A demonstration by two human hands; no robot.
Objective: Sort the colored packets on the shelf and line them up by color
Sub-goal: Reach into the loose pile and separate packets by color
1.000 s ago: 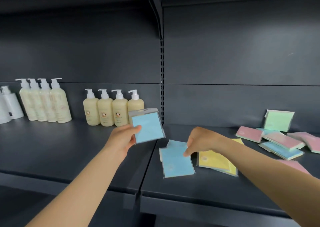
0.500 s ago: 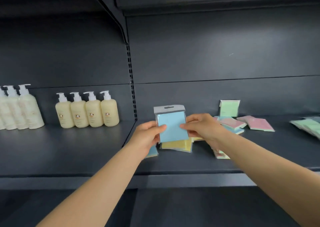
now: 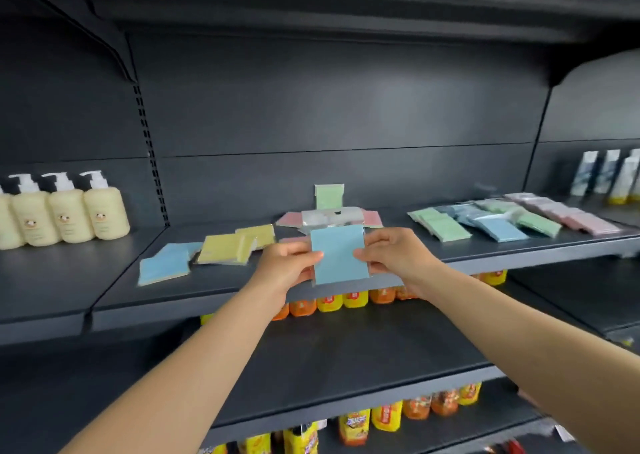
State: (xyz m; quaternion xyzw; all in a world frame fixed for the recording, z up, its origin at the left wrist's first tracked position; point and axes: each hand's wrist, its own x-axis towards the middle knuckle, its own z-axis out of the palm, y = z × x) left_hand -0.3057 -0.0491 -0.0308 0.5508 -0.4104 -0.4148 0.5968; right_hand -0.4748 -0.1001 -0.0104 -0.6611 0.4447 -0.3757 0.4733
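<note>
Both hands are holding one blue packet (image 3: 339, 255) upright in front of the shelf (image 3: 242, 291), its long axis running from twelve o'clock to six. The left hand (image 3: 289, 268) is pinching the packet's nine o'clock edge, thumb on the front face and fingers curled behind; the right hand (image 3: 394, 258) is pinching the three o'clock edge the same way. So the packet is sitting between the two hands, equally near to each, hanging above the shelf's front lip and touching nothing else.

The relation that matters for the coming move is where blue is already lying. Two flat blue packets (image 3: 166, 266) are resting at about nine o'clock from the held one, just beside a small yellow stack (image 3: 230, 247). Another blue run (image 3: 491, 223) is lying at about two o'clock, inside the fanned row of green, blue and pink. In my judgement the left hand is better placed for the nine o'clock pile and the right hand for the two o'clock row. Which is meant cannot be told. Either way the packet would likely need tipping flat.
</note>
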